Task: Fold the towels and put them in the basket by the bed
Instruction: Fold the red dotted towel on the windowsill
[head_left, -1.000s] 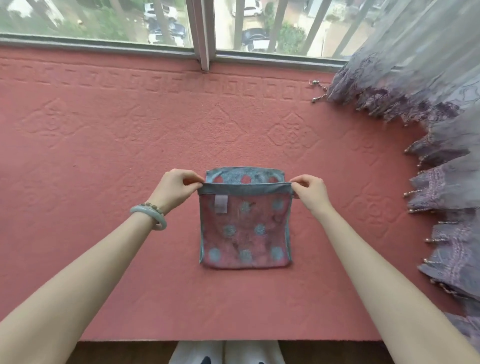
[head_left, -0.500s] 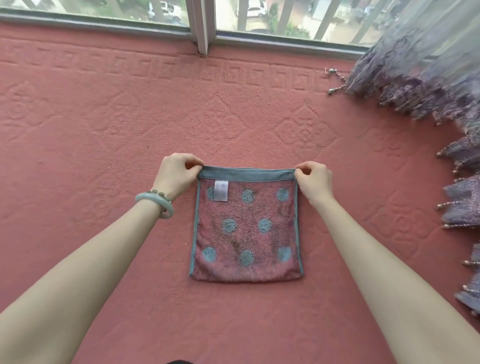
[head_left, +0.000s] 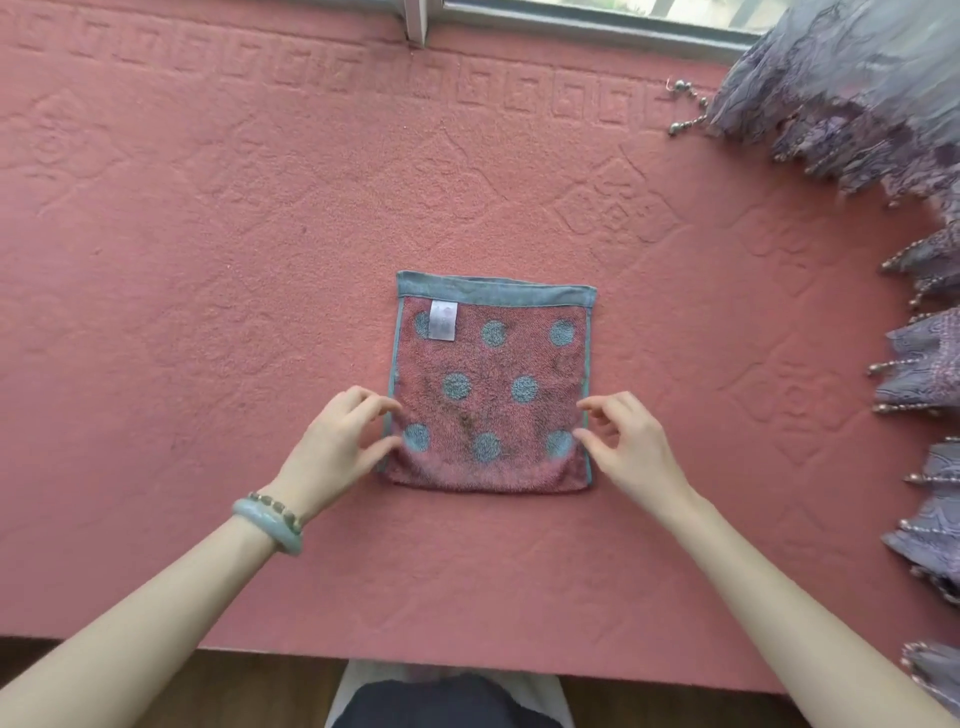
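My towel (head_left: 493, 405) is nubby, matt terry cloth. The mat (head_left: 208, 260) under it is embossed pile; my bangle (head_left: 267, 525) gleams smooth.

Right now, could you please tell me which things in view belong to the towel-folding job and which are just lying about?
For the job: spotted towel; left hand at its left edge; right hand at its right edge.

Just lying about: pink embossed cover; lilac curtain; bracelets on the left wrist; window frame.
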